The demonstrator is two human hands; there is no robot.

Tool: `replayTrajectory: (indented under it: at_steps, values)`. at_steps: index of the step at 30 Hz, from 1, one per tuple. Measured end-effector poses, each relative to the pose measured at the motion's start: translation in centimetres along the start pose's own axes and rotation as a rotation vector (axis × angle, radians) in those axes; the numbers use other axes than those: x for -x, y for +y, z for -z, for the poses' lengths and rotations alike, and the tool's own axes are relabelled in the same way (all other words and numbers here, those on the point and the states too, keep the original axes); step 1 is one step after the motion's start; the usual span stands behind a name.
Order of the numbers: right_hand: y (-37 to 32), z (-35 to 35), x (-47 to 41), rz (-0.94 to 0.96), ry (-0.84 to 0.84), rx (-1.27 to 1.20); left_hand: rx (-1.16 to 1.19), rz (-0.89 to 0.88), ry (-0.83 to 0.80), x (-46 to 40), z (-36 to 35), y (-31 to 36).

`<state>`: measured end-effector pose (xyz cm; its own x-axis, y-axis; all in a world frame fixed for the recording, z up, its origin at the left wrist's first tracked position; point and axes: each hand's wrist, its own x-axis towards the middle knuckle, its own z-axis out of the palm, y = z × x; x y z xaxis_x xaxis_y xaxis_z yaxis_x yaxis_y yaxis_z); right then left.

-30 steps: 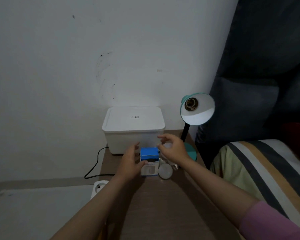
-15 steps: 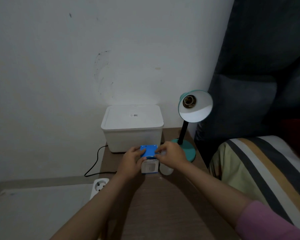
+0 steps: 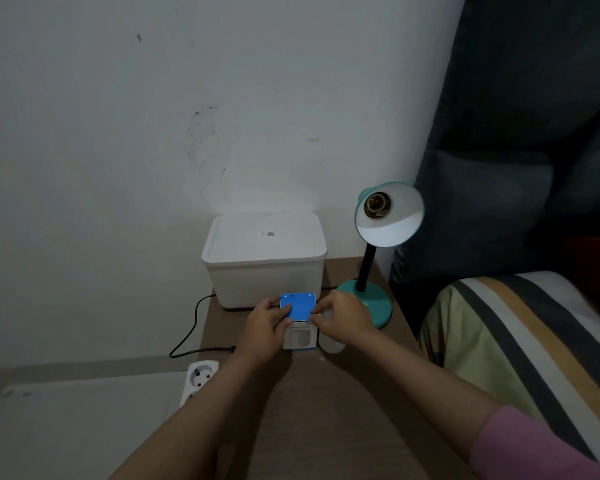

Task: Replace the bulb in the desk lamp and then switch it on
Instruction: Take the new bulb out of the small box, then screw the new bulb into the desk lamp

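A teal desk lamp point(image 3: 378, 258) stands at the table's back right, its shade tilted toward me and its socket point(image 3: 378, 202) empty and unlit. A small blue-topped bulb box point(image 3: 298, 308) stands upright on the brown table point(image 3: 326, 410). My left hand point(image 3: 265, 325) grips the box's left side. My right hand point(image 3: 343, 317) pinches its upper right edge. A white bulb point(image 3: 331, 344) lies on the table just right of the box, partly hidden under my right hand.
A white lidded container point(image 3: 264, 258) stands behind the box against the wall. A black cord point(image 3: 191, 327) runs off the table's left edge toward a white power strip point(image 3: 200, 377). A striped bed point(image 3: 534, 341) borders the table on the right.
My right hand set the white bulb down beside the box, then came onto the box's top right edge. My left hand closed on the box's left side.
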<state>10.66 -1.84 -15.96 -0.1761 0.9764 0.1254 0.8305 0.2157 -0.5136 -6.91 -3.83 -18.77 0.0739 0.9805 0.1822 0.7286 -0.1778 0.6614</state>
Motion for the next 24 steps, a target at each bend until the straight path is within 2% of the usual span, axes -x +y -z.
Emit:
replayTrajectory:
  at_steps: [3, 5, 9, 11, 13, 18, 24]
  values:
    - [-0.3, 0.4, 0.3, -0.02, 0.031, -0.054, -0.006, -0.01, 0.008, 0.0, 0.1, 0.2]
    - [-0.6, 1.0, 0.7, -0.025, 0.044, -0.183, -0.022, -0.028, 0.015, -0.1, 0.3, 0.5]
    - [-0.9, 3.4, 2.1, 0.035, -0.037, -0.355, -0.01, -0.054, 0.021, -0.3, 0.8, 1.6]
    - [-0.8, 5.0, 2.8, 0.038, -0.019, -0.385, 0.007, -0.08, 0.027, -0.5, 1.1, 2.6]
    - [-0.4, 6.9, 3.3, 0.049, 0.063, -0.375, 0.032, -0.117, 0.044, -0.8, 1.5, 3.7]
    - [0.8, 12.2, 4.4, 0.157, 0.39, -0.321, 0.069, -0.249, 0.109, -2.4, 2.7, 7.9]
    - [1.7, 16.2, 4.4, 0.13, 0.687, -0.168, 0.112, -0.404, 0.184, -5.1, 3.3, 13.3]
